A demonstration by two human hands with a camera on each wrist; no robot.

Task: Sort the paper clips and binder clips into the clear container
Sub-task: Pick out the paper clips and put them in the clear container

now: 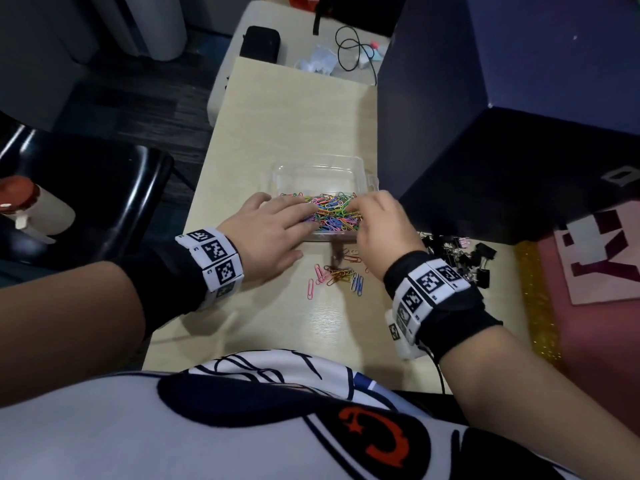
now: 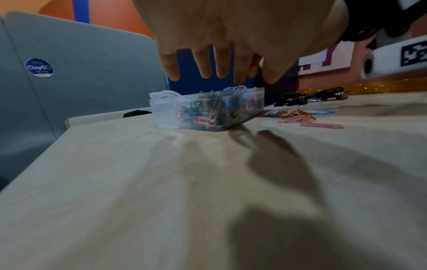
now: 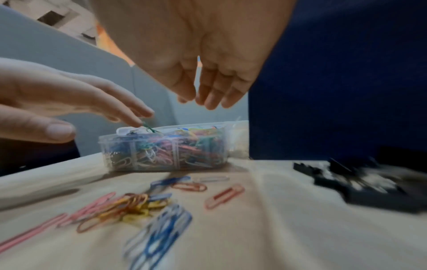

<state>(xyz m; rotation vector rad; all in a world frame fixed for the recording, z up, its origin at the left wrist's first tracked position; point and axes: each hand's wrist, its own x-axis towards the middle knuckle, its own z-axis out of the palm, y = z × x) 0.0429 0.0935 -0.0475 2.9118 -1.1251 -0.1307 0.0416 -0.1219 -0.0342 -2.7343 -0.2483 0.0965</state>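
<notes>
The left hand [image 1: 268, 233] lies flat with straight fingers over the near left of the one clear container [image 1: 363, 174], and the right hand [image 1: 381, 225] hovers over its near right, fingers loosely bent and holding nothing. The container, long axis left to right, sits mid-table [image 1: 277, 109] heaped with coloured paper clips [image 1: 332, 211]. Some fifteen loose clips [image 1: 337, 273] lie before it, too tangled to count exactly, and a pile of black binder clips [image 1: 464, 258] lies right.
</notes>
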